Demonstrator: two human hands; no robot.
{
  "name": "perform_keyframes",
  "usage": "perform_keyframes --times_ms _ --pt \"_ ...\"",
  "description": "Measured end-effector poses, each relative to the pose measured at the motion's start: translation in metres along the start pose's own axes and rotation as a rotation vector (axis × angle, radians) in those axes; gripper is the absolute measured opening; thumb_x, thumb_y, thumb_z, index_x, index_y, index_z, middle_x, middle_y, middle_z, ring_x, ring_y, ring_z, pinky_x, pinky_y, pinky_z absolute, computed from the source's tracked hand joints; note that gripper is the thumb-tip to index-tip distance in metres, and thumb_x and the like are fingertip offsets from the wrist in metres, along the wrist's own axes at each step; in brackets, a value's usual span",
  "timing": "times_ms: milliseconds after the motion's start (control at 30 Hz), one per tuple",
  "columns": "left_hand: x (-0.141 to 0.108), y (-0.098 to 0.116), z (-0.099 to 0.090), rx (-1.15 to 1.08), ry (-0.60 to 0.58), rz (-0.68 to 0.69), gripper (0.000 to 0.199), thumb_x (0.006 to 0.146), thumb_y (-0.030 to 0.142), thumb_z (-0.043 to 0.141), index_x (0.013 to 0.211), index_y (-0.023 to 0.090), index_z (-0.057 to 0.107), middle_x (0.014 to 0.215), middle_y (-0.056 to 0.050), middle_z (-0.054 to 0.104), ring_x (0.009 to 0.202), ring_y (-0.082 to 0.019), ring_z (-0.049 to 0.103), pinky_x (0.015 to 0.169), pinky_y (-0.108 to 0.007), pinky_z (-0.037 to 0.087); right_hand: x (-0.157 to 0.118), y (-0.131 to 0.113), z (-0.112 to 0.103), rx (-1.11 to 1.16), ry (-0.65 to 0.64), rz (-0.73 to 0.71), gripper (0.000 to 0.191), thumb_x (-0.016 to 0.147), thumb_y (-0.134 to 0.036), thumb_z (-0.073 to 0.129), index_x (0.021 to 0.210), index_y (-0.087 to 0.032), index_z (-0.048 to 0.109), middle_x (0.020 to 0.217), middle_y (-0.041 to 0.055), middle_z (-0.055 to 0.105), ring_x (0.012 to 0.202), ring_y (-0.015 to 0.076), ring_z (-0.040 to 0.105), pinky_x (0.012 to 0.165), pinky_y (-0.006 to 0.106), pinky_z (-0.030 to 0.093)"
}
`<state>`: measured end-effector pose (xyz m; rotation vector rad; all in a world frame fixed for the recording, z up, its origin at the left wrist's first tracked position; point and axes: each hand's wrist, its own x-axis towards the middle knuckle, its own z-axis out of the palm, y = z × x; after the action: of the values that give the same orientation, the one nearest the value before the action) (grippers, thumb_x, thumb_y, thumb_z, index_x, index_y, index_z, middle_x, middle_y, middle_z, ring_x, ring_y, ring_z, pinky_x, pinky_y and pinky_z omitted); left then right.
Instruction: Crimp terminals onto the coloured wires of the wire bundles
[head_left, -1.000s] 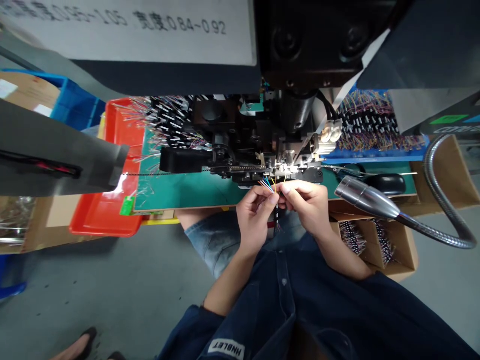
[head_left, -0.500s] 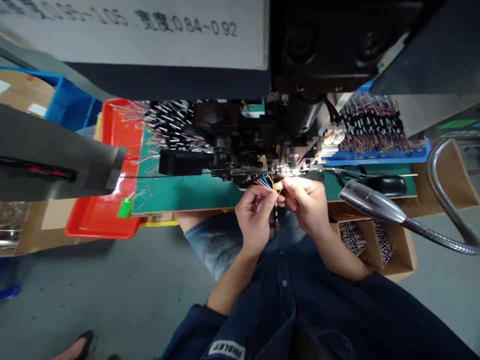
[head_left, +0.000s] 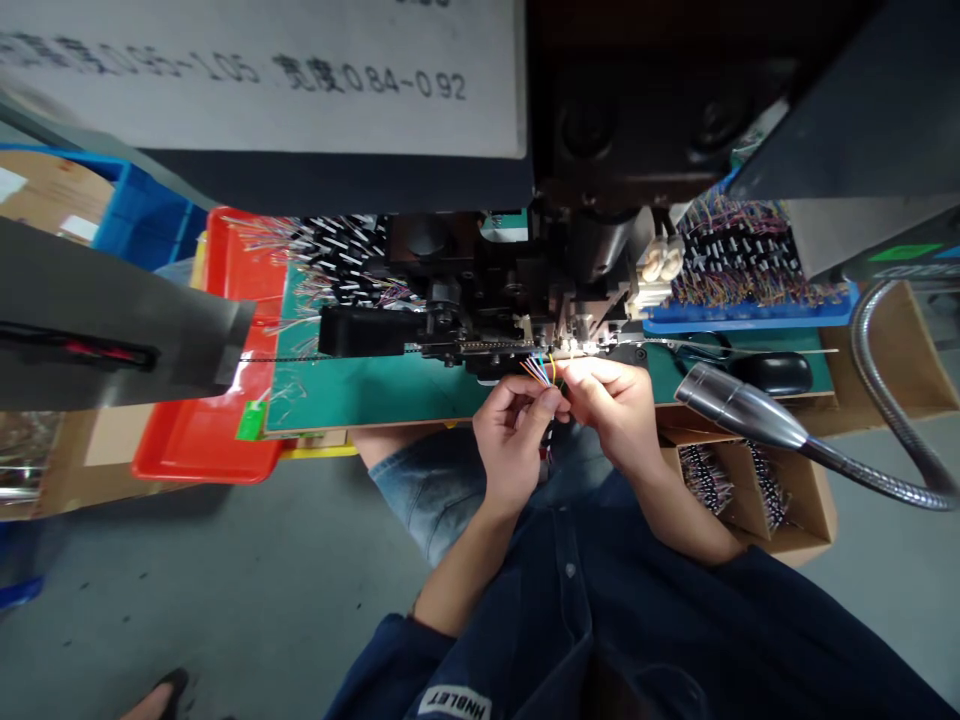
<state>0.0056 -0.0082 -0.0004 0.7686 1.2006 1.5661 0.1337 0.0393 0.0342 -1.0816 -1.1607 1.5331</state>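
Observation:
A bundle of thin coloured wires [head_left: 535, 371] fans out from the fingers of my left hand [head_left: 510, 430], which is closed around it. Its black-and-white lower part hangs below my fingers. Close beside it, my right hand [head_left: 619, 405] is pinched at the front of the machine's metal tooling [head_left: 577, 335]; a yellow wire runs near its fingertips. What exactly those fingertips hold is too small to make out. The two hands nearly touch. A strip of small metal terminals [head_left: 292, 358] runs from the left into the machine.
Green mat [head_left: 360, 390] under the machine; red tray [head_left: 206, 440] at left. Wire bundles lie behind the machine and in a blue tray [head_left: 750, 318]. A flexible lamp [head_left: 739, 405], black mouse-shaped object [head_left: 780, 372] and cardboard box [head_left: 814, 520] are at right. A person's foot [head_left: 154, 700] shows lower left.
The view has shifted slightly. The coloured wires sit a little differently between my hands, and the yellow wire now stands more upright near my right fingertips.

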Motion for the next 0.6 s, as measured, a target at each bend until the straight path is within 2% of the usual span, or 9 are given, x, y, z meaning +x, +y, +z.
perform_keyframes --times_ms 133,300,500,600 --pt "-0.001 0.001 0.002 0.005 -0.034 -0.002 0.039 0.098 0.055 0.097 0.092 0.024 0.075 0.079 0.001 0.079 0.066 -0.016 0.076 0.066 -0.028 0.064 -0.002 -0.006 -0.001 -0.007 -0.027 -0.055 0.040 0.103 -0.062 0.090 0.095 -0.023 0.093 0.065 0.0010 0.071 0.052 0.0153 0.055 0.050 0.032 0.053" --pt "-0.003 -0.001 0.000 -0.006 -0.013 -0.016 0.034 0.102 0.051 0.094 0.094 0.025 0.074 0.081 0.002 0.079 0.069 -0.016 0.076 0.070 -0.029 0.065 -0.003 0.002 -0.005 -0.065 0.005 -0.050 0.044 0.109 -0.060 0.083 0.083 -0.025 0.089 0.060 -0.0003 0.067 0.050 0.0153 0.054 0.050 0.031 0.050" --pt "-0.002 -0.002 0.000 -0.012 0.003 -0.004 0.031 0.104 0.051 0.092 0.097 0.025 0.075 0.083 0.002 0.080 0.073 -0.016 0.078 0.074 -0.030 0.067 0.000 0.012 -0.002 0.055 0.020 0.046 0.045 0.105 -0.068 0.086 0.094 -0.025 0.093 0.053 -0.0042 0.056 0.050 0.0168 0.052 0.056 0.034 0.055" --pt "0.000 -0.002 0.001 -0.061 0.014 0.021 0.028 0.104 0.047 0.094 0.096 0.026 0.077 0.083 0.003 0.079 0.071 -0.014 0.077 0.074 -0.029 0.067 0.002 0.013 0.000 0.102 0.026 0.084 0.047 0.102 -0.070 0.087 0.092 -0.025 0.093 0.050 -0.0060 0.051 0.048 0.0157 0.048 0.056 0.035 0.055"
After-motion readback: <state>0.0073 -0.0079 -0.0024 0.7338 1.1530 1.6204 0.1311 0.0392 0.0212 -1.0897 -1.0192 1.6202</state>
